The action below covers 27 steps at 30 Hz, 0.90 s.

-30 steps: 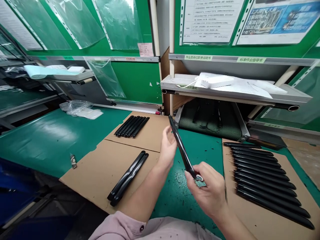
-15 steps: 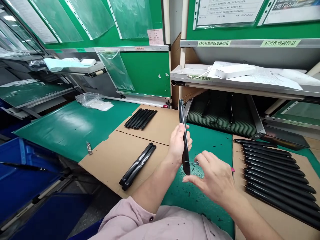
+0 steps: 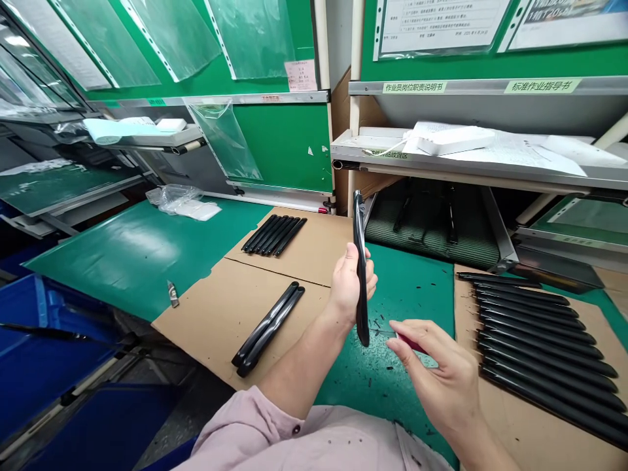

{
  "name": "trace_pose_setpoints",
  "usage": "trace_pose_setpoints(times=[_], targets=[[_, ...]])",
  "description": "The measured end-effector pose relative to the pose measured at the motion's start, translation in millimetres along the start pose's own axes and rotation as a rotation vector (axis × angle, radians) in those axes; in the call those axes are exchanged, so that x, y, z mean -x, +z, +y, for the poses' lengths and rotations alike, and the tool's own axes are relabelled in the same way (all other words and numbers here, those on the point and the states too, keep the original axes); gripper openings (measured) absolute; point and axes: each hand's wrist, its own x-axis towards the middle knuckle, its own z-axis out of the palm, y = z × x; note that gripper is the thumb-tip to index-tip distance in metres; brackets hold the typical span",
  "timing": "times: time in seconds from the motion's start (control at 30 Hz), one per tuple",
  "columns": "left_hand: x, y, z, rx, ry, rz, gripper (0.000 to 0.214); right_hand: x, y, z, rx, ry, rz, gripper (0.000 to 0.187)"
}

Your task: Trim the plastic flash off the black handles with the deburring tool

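Clenching glossy black curved bar (image 3: 362,275) upright in left grip (image 3: 350,286), its lower end jutting free; right grip (image 3: 438,374) pinching small red-handled tool (image 3: 408,343) near bar, both above green counter (image 3: 122,261)

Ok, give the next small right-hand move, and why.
Probably touch the small red-handled tool in the right hand to the black bar in the left hand: the tool hovers near the bar's lower end, above black flecks on the green mat.
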Motion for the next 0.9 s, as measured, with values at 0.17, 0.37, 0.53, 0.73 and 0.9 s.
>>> trace_pose_setpoints(times=[0.17,0.37,0.53,0.73,0.9], targets=[[7,5.8,-2,-0.018,-0.033,-0.026,0.045,-5,6,-2,0.119,-0.115,0.079,0.022],[19,7.9,-6,-0.056,-0.068,-0.074,0.045,-33,6,-3,0.175,-0.173,0.171,0.018],[29,10.7,-10,-0.081,-0.096,-0.138,0.046,-65,0,1,0.188,-0.194,0.263,0.015],[44,13.7,-15,-0.136,-0.184,-0.26,0.045,-107,-15,15,0.246,-0.185,0.424,0.014],[35,9.8,-11,-0.108,-0.252,-0.24,0.041,-103,-24,23,0.203,-0.116,0.607,0.021]])
